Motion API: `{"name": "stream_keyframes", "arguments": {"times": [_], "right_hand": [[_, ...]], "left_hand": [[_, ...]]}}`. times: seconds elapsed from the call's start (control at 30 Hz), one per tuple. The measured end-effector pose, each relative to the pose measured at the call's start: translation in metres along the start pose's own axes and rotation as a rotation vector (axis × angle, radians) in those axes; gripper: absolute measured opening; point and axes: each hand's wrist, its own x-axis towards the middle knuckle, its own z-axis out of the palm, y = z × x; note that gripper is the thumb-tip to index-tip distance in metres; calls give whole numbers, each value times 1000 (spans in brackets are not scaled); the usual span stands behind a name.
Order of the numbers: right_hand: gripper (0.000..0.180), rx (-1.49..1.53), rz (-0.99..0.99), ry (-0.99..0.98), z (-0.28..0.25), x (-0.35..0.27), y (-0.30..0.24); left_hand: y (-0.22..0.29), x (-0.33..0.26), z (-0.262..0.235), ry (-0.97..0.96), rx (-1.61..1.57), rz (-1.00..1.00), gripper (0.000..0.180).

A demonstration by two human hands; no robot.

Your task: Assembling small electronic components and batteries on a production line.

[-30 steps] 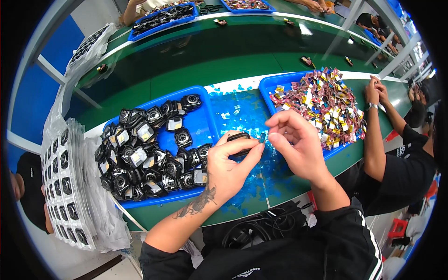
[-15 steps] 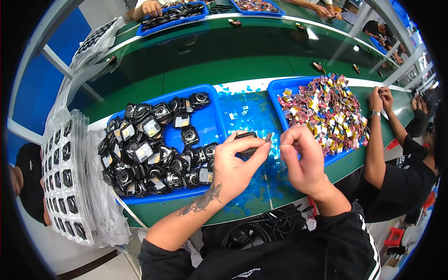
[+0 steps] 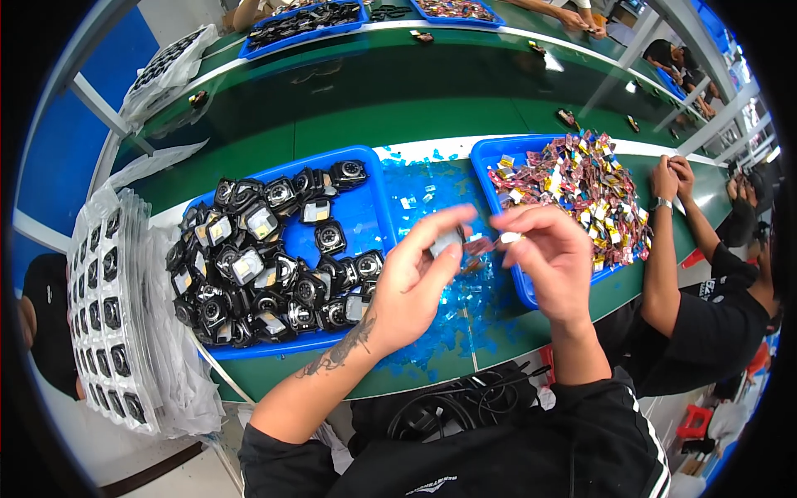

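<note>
Between the two blue trays, my left hand (image 3: 415, 286) holds a small watch case with a grey face (image 3: 448, 241); thumb and fingers grip its sides, hiding part of it. A reddish flat piece (image 3: 479, 246) sticks out from the case toward my right hand. My right hand (image 3: 554, 261) is closed in a pinch, with a small white piece (image 3: 510, 238) at its fingertips. Whether that white piece is joined to the reddish one, I cannot tell. Left of my hands is a blue tray (image 3: 387, 207) of black watch cases (image 3: 247, 266).
At right, another blue tray (image 3: 488, 166) is heaped with reddish, yellow and white small parts (image 3: 573, 195). Blue film scraps (image 3: 440, 332) litter the bench. Stacked clear blister trays (image 3: 116, 315) stand at far left. A co-worker's hands (image 3: 674, 178) are at right. Black cables (image 3: 465, 398) lie below the bench edge.
The case in my left hand has turned so its grey face shows, with a reddish piece sticking out. My right hand now pinches a white piece. The co-worker's hand at the far tray has drawn back.
</note>
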Motion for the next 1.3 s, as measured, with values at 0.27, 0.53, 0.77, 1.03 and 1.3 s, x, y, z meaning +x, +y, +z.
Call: {"name": "stream_keyframes", "arguments": {"times": [0.27, 0.53, 0.77, 1.03, 1.3], "right_hand": [[14, -519, -180, -91, 12, 6, -12], [15, -702, -230, -109, 25, 10, -9], [12, -645, -14, -71, 24, 9, -16], [10, -607, -67, -47, 24, 13, -13], [8, -584, -88, -54, 24, 16, -9]], "left_hand": [[-11, 3, 4, 115, 14, 153, 50], [-7, 1, 0, 44, -4, 99, 44], [-8, 0, 0, -51, -53, 85, 45], [-8, 0, -3, -65, 69, 115, 45], [-8, 0, -3, -50, 90, 125, 46]]}}
